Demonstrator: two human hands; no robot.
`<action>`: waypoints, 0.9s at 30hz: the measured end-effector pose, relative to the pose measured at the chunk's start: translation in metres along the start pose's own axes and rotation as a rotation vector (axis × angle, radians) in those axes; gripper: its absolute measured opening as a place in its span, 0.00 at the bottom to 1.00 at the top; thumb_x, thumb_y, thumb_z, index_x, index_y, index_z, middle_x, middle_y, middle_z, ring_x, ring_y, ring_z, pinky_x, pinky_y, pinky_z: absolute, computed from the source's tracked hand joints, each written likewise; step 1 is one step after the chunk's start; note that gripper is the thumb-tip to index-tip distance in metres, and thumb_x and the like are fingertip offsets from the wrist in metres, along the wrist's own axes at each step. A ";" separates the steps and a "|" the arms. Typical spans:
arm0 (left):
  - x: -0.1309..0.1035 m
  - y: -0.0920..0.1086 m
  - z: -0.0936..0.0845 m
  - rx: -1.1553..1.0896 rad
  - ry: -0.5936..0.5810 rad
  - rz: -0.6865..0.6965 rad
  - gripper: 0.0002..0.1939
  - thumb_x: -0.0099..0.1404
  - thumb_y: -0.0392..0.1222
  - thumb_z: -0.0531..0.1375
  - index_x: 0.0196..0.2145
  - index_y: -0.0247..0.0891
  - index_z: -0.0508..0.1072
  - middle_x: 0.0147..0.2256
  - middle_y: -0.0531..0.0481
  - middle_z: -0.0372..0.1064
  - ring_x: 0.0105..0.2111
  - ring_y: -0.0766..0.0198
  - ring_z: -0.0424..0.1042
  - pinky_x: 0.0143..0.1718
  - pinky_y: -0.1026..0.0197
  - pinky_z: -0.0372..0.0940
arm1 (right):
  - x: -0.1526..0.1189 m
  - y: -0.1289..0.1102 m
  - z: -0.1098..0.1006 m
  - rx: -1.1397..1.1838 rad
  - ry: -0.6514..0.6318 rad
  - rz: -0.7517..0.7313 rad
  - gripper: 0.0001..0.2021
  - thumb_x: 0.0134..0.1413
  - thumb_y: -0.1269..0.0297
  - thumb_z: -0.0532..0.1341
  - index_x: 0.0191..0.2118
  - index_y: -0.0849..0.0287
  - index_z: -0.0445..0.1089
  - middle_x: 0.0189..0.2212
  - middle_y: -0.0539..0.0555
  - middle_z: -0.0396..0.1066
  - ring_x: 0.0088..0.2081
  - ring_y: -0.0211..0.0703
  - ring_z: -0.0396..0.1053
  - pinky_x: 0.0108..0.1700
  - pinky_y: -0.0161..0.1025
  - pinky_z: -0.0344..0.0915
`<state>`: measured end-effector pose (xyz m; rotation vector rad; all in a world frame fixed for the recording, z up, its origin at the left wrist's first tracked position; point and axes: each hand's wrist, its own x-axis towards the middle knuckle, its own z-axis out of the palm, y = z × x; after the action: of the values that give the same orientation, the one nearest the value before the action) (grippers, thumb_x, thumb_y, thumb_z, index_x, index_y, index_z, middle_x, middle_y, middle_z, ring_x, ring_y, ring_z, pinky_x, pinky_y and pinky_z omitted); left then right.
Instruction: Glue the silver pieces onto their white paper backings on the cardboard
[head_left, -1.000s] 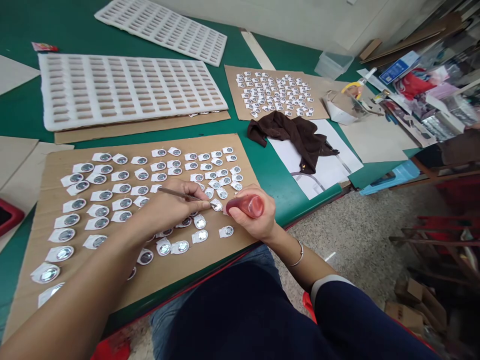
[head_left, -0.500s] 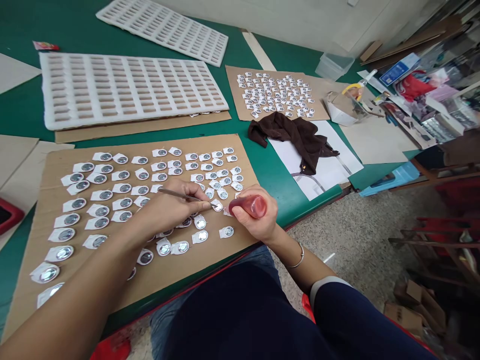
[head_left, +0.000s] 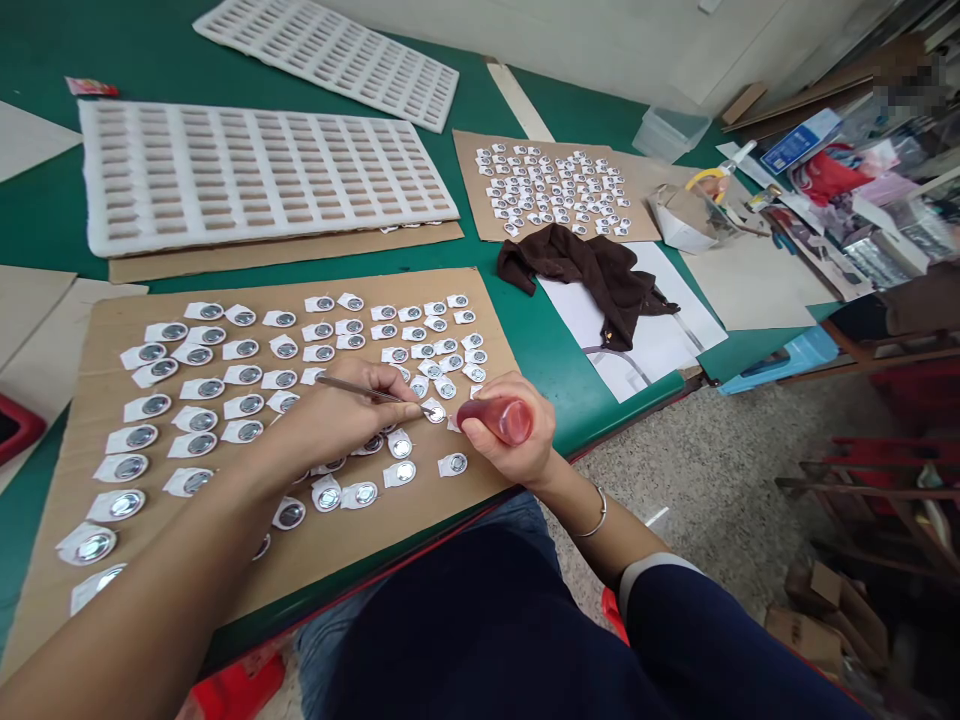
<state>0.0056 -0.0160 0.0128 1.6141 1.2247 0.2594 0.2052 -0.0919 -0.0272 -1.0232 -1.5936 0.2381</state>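
My left hand [head_left: 360, 405] pinches thin metal tweezers [head_left: 352, 387], whose tip is at a small round silver piece with a white tab [head_left: 434, 411]. Wrapped round a red squeeze bottle [head_left: 510, 418], my right hand [head_left: 529, 440] is just to the right of that piece. The bottle's nozzle points toward the piece, its end hard to make out. Rows of similar silver pieces lie on a brown cardboard sheet [head_left: 300, 560] beneath both hands; my left forearm hides some of them.
White slotted foam trays [head_left: 262, 180] lie behind the cardboard. A second cardboard [head_left: 469, 170] with silver pieces is farther back. Brown cloth [head_left: 585, 265] rests on white paper [head_left: 675, 355]. A clear plastic box [head_left: 670, 132] and cluttered supplies are at the right.
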 end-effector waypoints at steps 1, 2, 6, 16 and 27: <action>0.000 0.000 0.000 -0.001 -0.001 -0.003 0.11 0.49 0.50 0.65 0.24 0.39 0.78 0.23 0.49 0.73 0.23 0.64 0.66 0.23 0.64 0.60 | 0.000 0.000 0.000 -0.001 -0.002 -0.004 0.14 0.47 0.65 0.68 0.40 0.55 0.66 0.29 0.51 0.72 0.32 0.45 0.71 0.34 0.45 0.72; 0.000 0.001 0.000 -0.004 -0.004 -0.004 0.11 0.49 0.50 0.65 0.24 0.39 0.78 0.23 0.49 0.73 0.23 0.64 0.67 0.24 0.64 0.60 | 0.000 0.000 0.000 0.002 -0.002 -0.008 0.14 0.46 0.65 0.68 0.40 0.55 0.66 0.29 0.51 0.72 0.32 0.45 0.71 0.34 0.45 0.72; 0.000 0.002 0.000 -0.007 -0.006 0.000 0.11 0.49 0.50 0.66 0.24 0.39 0.78 0.24 0.48 0.74 0.24 0.64 0.67 0.24 0.63 0.61 | 0.001 -0.001 0.000 0.016 0.003 -0.013 0.15 0.46 0.66 0.68 0.40 0.55 0.66 0.29 0.51 0.72 0.33 0.44 0.71 0.35 0.45 0.72; -0.001 -0.002 0.003 -0.038 -0.002 -0.021 0.11 0.50 0.50 0.66 0.26 0.39 0.77 0.24 0.49 0.74 0.22 0.66 0.65 0.22 0.64 0.59 | 0.007 -0.001 -0.007 0.133 0.135 0.183 0.10 0.51 0.57 0.65 0.36 0.55 0.67 0.30 0.51 0.70 0.32 0.42 0.71 0.34 0.43 0.71; -0.020 0.003 -0.020 0.078 0.380 0.013 0.11 0.54 0.50 0.65 0.31 0.42 0.77 0.31 0.50 0.76 0.30 0.62 0.72 0.28 0.62 0.64 | 0.115 0.017 -0.019 0.473 0.125 0.514 0.17 0.57 0.45 0.56 0.41 0.54 0.61 0.23 0.46 0.65 0.20 0.36 0.70 0.16 0.32 0.59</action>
<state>-0.0150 -0.0201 0.0318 1.6890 1.5265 0.5522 0.2355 -0.0067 0.0485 -1.0275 -1.0636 0.8417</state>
